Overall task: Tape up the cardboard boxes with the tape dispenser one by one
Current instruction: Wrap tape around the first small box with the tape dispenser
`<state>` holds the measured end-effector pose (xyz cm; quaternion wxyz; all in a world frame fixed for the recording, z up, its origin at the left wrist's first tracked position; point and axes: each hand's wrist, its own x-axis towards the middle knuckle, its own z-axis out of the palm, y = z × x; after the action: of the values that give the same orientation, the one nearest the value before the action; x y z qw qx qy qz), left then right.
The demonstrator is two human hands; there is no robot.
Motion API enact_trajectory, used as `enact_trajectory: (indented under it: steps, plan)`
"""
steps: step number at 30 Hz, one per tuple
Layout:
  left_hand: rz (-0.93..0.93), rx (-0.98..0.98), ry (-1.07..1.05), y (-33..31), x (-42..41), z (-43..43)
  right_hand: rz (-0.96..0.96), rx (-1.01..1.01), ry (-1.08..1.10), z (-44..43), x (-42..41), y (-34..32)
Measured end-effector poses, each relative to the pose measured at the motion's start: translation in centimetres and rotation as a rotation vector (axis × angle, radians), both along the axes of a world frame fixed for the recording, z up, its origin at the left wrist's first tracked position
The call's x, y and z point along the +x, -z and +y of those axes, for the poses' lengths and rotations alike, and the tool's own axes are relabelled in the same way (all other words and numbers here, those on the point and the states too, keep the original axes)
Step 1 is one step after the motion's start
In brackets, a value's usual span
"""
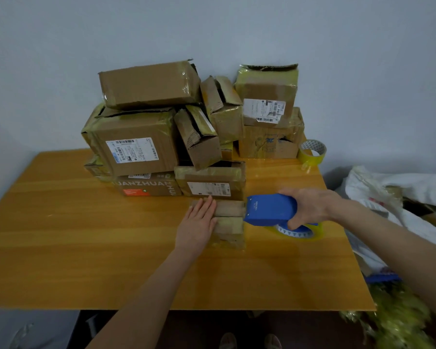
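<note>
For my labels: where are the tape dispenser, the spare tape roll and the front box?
tape dispenser (269, 209), head view, blue housing.
spare tape roll (309, 158), head view, yellowish outer side.
front box (229, 210), head view, top flap.

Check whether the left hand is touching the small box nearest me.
Touching. The head view shows the left hand lying flat, fingers straight, on the left end of the small box.

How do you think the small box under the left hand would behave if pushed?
The small box looks light and the table glossy, so it would probably slide; the left hand pressing it suggests that. Its creased cardboard likely dents easily.
</note>
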<state>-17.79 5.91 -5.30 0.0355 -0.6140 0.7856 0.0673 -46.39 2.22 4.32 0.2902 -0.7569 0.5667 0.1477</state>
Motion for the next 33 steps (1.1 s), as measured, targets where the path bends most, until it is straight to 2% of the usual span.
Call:
enact_trajectory:
  steps: [6, 10, 13, 15, 20, 27, 30, 33]
  plan:
    - [-0.112, -0.059, 0.020, -0.9, -0.8, 0.2, 0.032, 0.026, 0.015, 0.6, 1.0, 2.0]
    - [0.001, 0.017, 0.175, -0.9, -2.3, 1.2, 0.055, 0.023, -0.004, 0.2, 1.1, 1.9]
    - [-0.077, 0.039, 0.252, -0.4, -1.9, 1.0, 0.051, 0.032, -0.007, 0.0, 1.2, 2.0]
    - [-0.093, 0.051, 0.250, -0.3, -1.1, 0.5, 0.023, 0.023, 0.001, -0.2, 1.4, 2.0]
    - [0.063, 0.037, 0.172, -0.2, -1.1, 0.6, -0.053, 0.028, 0.018, 0.2, 1.6, 3.0]
    - [0.066, 0.049, 0.144, -0.1, -1.2, 0.5, -0.219, 0.060, 0.082, 0.3, -1.8, 3.3]
    - [0.072, 0.048, 0.135, -0.2, -1.3, 0.5, -0.191, 0.068, 0.086, 0.8, -3.1, 3.0]
    - [0.108, 0.025, 0.079, -0.1, -1.7, 0.4, -0.078, 0.035, 0.054, 1.3, -2.7, 3.1]
